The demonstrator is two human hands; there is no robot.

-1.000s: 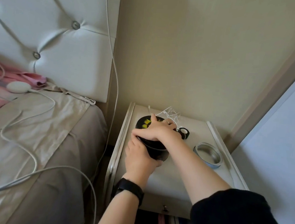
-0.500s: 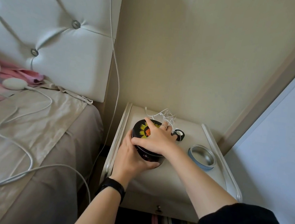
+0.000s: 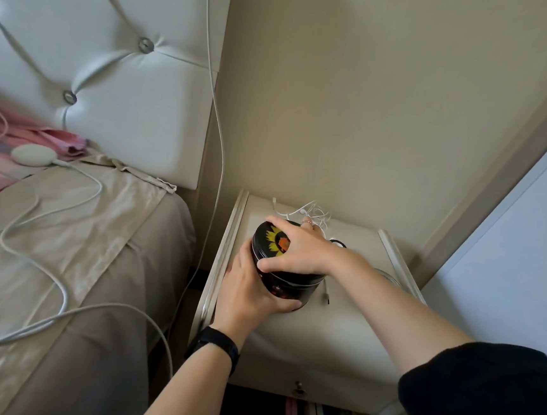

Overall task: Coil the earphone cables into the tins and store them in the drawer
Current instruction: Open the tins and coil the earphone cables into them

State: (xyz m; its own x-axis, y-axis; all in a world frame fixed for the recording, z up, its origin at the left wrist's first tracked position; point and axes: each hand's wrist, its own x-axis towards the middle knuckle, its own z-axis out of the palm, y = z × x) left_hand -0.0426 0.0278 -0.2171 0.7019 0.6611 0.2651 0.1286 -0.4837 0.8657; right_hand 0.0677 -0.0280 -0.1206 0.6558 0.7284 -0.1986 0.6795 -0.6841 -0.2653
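A round black tin (image 3: 287, 283) with a sunflower lid (image 3: 274, 240) is tilted just above the nightstand top (image 3: 327, 331). My left hand (image 3: 248, 291) cups its body from the left and below. My right hand (image 3: 298, 249) is spread over the lid, fingers gripping its rim. Tangled white earphone cables (image 3: 311, 212) lie at the back of the nightstand behind the tin. A loose plug end (image 3: 327, 293) lies to the right of the tin. The drawer front with a small knob (image 3: 298, 386) is shut.
A small black ring-shaped object (image 3: 338, 243) sits behind my right wrist. My right forearm hides most of a second open tin (image 3: 391, 279). A bed (image 3: 63, 255) with white charger cables (image 3: 38, 239) lies left. A padded headboard (image 3: 113, 61) and the wall (image 3: 356, 115) stand behind.
The tin has tipped up toward me and lifted slightly between both hands. The camera has shifted, so my forearm now covers the open tin on the right.
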